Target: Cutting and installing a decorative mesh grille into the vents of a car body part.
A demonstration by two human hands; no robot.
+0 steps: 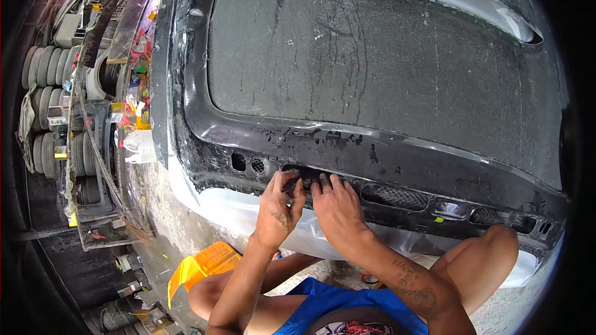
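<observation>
A large black car-hood-like panel [397,142] spreads before me, with a dusty dark textured centre and a smooth, scuffed border. Cut-outs run along its near border. At one long slot [304,170], both my hands work close together. My left hand [278,211] has its thumb and index finger curled toward each other at the slot's left part; anything pinched there is too small to make out. My right hand [338,208] bends its fingers over the slot's edge, and the fingertips dip into the dark opening, so what they grip is hidden.
Silvery plastic sheeting [233,211] shows under the panel's near edge. More mesh-filled openings [397,197] lie to the right, with a small yellow-green scrap [438,219]. An orange sheet [214,263] is beside my left knee. Stacked tyres [46,65] and cluttered shelving fill the left side.
</observation>
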